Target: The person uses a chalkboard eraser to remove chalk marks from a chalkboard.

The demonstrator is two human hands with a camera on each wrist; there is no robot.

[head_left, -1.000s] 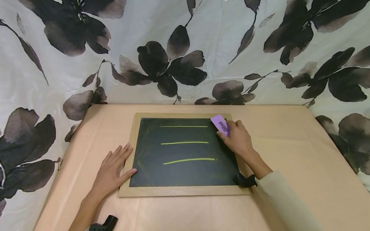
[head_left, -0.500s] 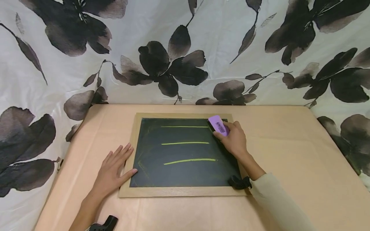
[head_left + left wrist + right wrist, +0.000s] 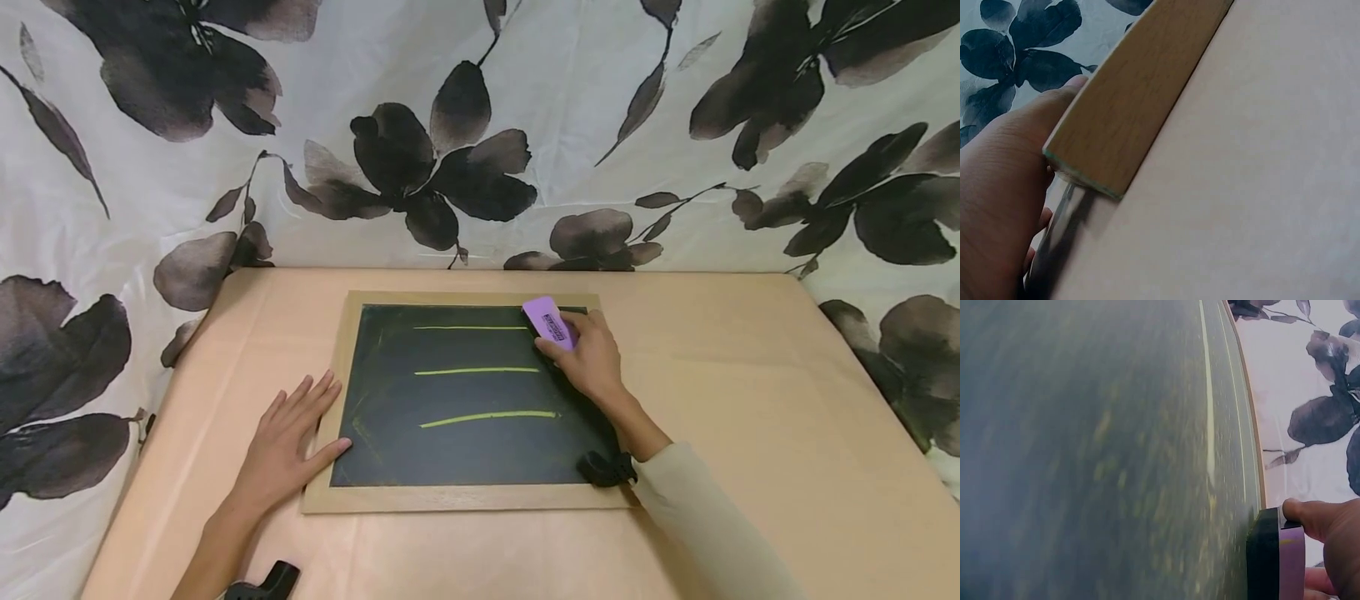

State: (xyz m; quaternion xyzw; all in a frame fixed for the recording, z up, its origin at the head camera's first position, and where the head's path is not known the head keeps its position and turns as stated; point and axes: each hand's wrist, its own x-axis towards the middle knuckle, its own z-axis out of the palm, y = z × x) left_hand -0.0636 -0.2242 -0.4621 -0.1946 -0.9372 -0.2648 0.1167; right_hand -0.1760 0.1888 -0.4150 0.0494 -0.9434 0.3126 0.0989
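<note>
Left hand (image 3: 285,454) extended, fingers (image 3: 302,406) straight; right hand (image 3: 591,358) grasping. Tan table (image 3: 750,375) supports a rectangular black chalkboard (image 3: 465,454) in a pale wooden frame (image 3: 465,499), left thumb (image 3: 330,454) across it. Purple, black-bottomed block eraser (image 3: 547,322), gripped in right hand, sits at the board's upper right, meeting the topmost of three yellow chalk lines (image 3: 476,371).

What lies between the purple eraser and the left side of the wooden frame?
Straight across, the head view shows the top yellow line, then dark board surface with faint marks.
</note>
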